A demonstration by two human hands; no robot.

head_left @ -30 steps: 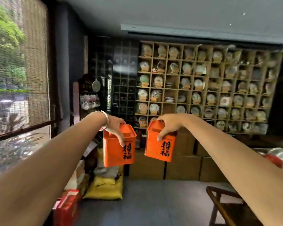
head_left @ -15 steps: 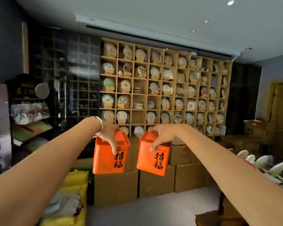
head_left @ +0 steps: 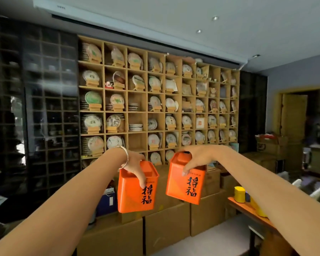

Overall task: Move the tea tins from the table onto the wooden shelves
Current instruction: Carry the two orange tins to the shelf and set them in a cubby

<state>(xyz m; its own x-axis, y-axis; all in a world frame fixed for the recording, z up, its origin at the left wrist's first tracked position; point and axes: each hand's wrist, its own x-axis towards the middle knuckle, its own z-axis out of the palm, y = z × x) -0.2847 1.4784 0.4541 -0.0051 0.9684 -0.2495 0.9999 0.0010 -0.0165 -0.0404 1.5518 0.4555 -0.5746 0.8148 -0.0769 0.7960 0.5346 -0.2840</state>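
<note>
I hold two orange tea tins with black characters out in front of me. My left hand (head_left: 135, 164), with a silver bangle on the wrist, grips the top of the left orange tin (head_left: 135, 193), which hangs upright. My right hand (head_left: 194, 157) grips the lid of the right orange tin (head_left: 185, 183), which tilts slightly. Behind them stands the wooden shelf wall (head_left: 137, 143), a grid of cubbies mostly filled with round tea cakes on stands; a few cubbies in the third column hold nothing.
Stacked cardboard boxes (head_left: 164, 228) line the floor below the shelves. A table edge (head_left: 248, 213) at right carries a yellow tin (head_left: 239, 194) and other items. A dark glass-fronted cabinet (head_left: 44, 108) stands left. A doorway (head_left: 294, 126) opens at far right.
The view has swung right and closer to the wooden shelves; the window and yellow sacks have left the frame. Both hands still hold their tins, now larger in view.
</note>
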